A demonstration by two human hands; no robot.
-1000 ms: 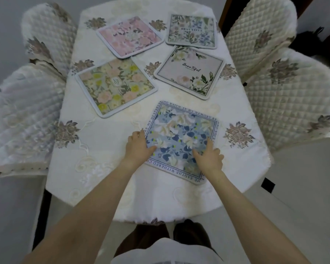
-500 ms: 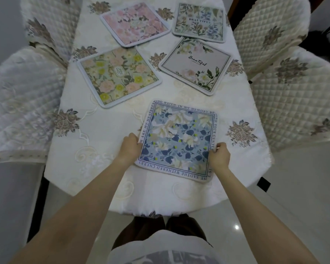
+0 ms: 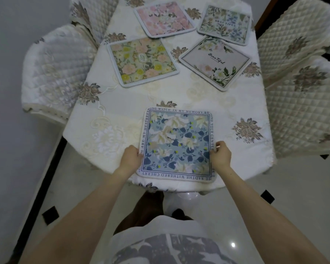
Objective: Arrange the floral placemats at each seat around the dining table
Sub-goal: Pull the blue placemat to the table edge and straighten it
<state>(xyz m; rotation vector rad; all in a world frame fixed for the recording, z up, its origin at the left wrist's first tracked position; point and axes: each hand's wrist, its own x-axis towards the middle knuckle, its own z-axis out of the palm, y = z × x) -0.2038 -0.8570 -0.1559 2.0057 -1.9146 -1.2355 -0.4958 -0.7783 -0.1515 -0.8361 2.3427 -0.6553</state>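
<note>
Both hands are clamped on the blue floral placemat, the left hand pinching its left edge and the right hand its right edge, thumbs on top, with the mat lying flat at the near end of the dining table. Its near edge sits right at the table's lip, perhaps a touch over it, so I'd say the mat wants nudging forward a little, kept square to the edge, with both hands moving evenly so it doesn't skew or drag the embroidered tablecloth into wrinkles. Four other mats lie farther up: the yellow-and-pink placemat on the left, the pink placemat beyond it, the cream "Beautiful" placemat on the right and the blue-sprig placemat behind that. They all sit at angles to the quilted chairs, so they look to need squaring too.
</note>
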